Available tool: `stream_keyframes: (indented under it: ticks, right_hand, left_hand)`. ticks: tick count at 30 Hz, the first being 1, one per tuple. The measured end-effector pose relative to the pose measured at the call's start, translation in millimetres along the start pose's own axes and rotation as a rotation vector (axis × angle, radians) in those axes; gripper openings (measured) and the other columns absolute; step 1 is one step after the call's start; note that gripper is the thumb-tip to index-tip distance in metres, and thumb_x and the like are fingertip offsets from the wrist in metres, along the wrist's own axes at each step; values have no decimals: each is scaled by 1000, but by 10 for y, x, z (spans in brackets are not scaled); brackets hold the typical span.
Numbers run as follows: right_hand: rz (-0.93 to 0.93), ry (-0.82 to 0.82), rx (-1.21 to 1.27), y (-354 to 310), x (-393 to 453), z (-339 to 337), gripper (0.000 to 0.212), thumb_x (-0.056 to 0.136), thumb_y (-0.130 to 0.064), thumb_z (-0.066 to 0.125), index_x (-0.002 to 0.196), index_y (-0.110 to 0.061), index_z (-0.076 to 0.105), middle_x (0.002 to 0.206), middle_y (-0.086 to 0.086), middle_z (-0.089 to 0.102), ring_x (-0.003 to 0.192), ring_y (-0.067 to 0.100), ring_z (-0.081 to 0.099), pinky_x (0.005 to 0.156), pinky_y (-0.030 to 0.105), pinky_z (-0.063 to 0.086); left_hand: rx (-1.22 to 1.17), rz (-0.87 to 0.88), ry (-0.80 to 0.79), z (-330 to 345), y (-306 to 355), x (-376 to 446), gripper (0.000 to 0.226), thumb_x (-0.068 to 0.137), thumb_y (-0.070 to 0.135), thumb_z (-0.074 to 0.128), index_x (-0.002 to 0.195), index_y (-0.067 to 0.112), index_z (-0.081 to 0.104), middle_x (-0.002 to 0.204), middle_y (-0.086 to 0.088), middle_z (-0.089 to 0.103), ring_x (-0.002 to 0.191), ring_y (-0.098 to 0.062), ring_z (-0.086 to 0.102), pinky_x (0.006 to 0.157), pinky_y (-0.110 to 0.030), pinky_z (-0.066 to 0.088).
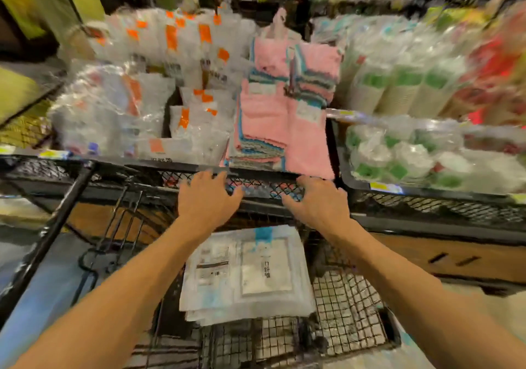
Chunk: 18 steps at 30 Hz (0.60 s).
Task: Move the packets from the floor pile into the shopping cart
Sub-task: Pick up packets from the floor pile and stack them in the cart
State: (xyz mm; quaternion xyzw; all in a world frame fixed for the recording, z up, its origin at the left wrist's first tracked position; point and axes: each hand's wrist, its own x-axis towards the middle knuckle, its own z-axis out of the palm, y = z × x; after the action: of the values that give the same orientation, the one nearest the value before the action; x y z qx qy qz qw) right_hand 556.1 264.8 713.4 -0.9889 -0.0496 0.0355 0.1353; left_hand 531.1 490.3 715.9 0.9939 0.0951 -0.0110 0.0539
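Note:
A stack of flat white packets with blue marks lies in the wire-mesh shopping cart below my arms. My left hand and my right hand hover side by side above the far end of the cart, in front of a black mesh shelf edge. The fingers of both hands are spread and loosely bent, and neither holds anything. The floor pile is not visible in this blurred view.
A shelf ahead holds clear packets with orange labels, pink towels and green-and-white rolls in a tray at the right. The cart's black frame bar slants at the left. A wooden base sits low at the right.

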Motion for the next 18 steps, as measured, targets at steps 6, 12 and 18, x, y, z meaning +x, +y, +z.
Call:
stream_keyframes:
  ticks: [6,12,18]
  right_hand:
    - [40,113,-33,154,-507,-1355,67,93,-68,51,146,-26,49,131,5,66,120,32,61,95,46,53]
    - [249,261,25,491,-1308,-2136,68,95,-69,48,149,-28,48,113,4,73,110,29,66,91,43,54]
    - [528,367,3,699,-2296,-2363,71,94,-75,45,145,-27,50,111,0,71,102,27,68,90,49,56]
  left_hand:
    - [-91,150,117,-1112,655,-267,60,97,62,39,147,29,47,148,-6,51,135,-31,47,110,-47,37]
    - [-115,373,150,-1719,1221,-560,61,99,63,37,151,31,44,157,-2,43,141,-27,42,112,-43,35]
    - [-129,677,199,-1944,1747,-978,60,96,69,34,135,32,60,127,2,64,115,-23,61,87,-37,49]
